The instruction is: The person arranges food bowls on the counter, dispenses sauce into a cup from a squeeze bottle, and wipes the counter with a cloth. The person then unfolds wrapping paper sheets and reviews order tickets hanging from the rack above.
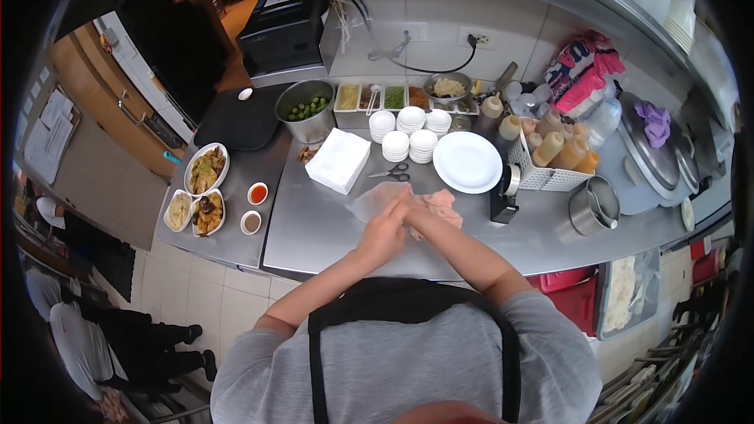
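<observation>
Both hands met above steel counter (pixel 330 228). Left hand (pixel 382 235) overlapped right hand (pixel 408 210), touching; fingers bunched close, exact grip of either could not be told. Thin clear plastic (pixel 372 202), probably bag or film, showed at fingers, reaching out leftward over counter. Pink cloth (pixel 441 206) lay on counter, just beside right hand. Scissors (pixel 393 171) lay beyond plastic, between white paper stack (pixel 338 160) and round white plate (pixel 468 162). Small white dishes (pixel 397 142) stood stacked behind scissors.
</observation>
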Tool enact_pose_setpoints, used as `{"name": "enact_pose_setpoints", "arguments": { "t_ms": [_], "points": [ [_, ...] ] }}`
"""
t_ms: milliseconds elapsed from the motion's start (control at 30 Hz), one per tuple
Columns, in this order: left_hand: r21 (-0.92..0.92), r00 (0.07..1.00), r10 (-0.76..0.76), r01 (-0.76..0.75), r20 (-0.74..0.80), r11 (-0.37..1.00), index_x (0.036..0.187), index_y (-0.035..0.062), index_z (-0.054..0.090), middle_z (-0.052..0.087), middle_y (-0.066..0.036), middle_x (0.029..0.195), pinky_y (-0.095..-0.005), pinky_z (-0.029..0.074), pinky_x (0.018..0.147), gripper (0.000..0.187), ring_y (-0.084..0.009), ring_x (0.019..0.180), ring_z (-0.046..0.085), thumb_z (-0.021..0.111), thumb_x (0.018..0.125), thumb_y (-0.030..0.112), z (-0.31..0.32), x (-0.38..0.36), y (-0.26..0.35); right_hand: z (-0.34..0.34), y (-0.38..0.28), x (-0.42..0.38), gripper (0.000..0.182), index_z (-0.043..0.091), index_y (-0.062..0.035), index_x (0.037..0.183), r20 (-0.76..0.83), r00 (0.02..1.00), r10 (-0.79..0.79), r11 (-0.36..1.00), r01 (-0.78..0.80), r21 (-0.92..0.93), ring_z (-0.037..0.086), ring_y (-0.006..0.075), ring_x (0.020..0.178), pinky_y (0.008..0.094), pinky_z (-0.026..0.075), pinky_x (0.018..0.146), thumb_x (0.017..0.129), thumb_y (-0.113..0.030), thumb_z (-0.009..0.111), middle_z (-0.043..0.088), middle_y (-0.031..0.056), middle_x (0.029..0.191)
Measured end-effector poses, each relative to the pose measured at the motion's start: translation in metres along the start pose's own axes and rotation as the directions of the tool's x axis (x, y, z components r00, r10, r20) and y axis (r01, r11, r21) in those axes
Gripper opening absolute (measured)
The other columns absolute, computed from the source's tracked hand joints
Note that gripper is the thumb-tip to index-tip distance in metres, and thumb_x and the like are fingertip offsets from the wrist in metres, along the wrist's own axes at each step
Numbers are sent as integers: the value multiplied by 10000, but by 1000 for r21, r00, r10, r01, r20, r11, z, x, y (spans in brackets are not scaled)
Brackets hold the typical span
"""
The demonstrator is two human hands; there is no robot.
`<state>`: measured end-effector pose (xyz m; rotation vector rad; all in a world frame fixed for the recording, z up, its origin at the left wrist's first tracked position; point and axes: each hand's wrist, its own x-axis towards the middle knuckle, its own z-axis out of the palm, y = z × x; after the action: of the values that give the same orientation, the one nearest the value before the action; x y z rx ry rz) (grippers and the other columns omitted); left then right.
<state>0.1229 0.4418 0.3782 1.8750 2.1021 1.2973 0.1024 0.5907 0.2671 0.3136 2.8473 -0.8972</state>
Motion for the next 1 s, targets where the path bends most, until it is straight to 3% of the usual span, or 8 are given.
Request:
{"name": "enact_pose_setpoints", "arguments": {
  "t_ms": [67,433,600,667,733,833,900,1000],
  "points": [
    [-49,999,-35,34,-25,998,999,31,500,386,-153,1312,-392,488,616,403,-357,777,583,467,623,-109,-9,0,0,19,13,-2,334,547,-101,1116,-189,974,-124,989,105,-107,543,235,1010,337,419,839,845,-266,445,569,106,1102],
    [-317,961,-268,233,-73,919,933,28,533,422,-124,1313,-198,376,434,327,-47,474,471,447,666,-141,-25,-24,-22,-24,-32,-19,348,542,-123,1118,176,981,-87,995,92,-21,485,213,1100,327,363,921,836,-308,456,523,96,1172],
    [-406,929,-352,281,-111,870,1237,48,392,309,-175,1367,-306,447,789,642,-253,1029,520,700,679,121,-23,-62,-80,-19,-47,-10,264,628,-90,967,262,935,-238,821,337,-460,559,230,976,333,427,821,806,-269,519,594,89,1042],
    [-219,934,-339,309,-116,926,1294,42,298,251,-193,1384,-364,374,887,829,-297,1133,417,744,623,235,-13,-90,-112,-53,-72,-45,262,625,-119,981,235,971,40,955,32,-294,545,232,996,337,434,808,764,-259,584,584,90,1059],
    [-21,937,-333,333,-108,943,1352,35,204,194,-211,1400,-422,301,985,1028,-341,1237,314,788,567,350,2,-111,-128,-82,-62,-82,296,624,-105,938,296,941,-164,986,169,9,565,211,950,311,440,815,722,-307,644,579,86,1049],
    [62,886,-464,462,22,885,1360,-2,117,155,-235,1400,-458,187,1041,1182,-364,1301,168,798,501,437,25,-116,-141,-112,-80,-128,336,642,-111,916,-38,927,-372,918,374,133,562,231,961,324,434,829,668,-330,701,565,88,1080],
    [98,917,-393,398,-61,912,1366,11,69,147,-240,1400,-453,191,1042,1230,-355,1302,172,798,477,448,40,-98,-150,-105,-106,-136,330,631,-87,919,-331,802,-497,746,201,-634,555,255,973,341,427,838,666,-283,711,557,97,1093],
    [-44,919,-350,348,-183,937,1355,25,177,242,-236,1366,-432,246,1017,1059,-359,1246,278,777,548,355,59,-65,-154,-42,-75,-93,253,627,-78,932,-414,762,-499,836,296,-462,567,273,921,333,446,795,705,-182,671,550,120,1067]
  ]
}}
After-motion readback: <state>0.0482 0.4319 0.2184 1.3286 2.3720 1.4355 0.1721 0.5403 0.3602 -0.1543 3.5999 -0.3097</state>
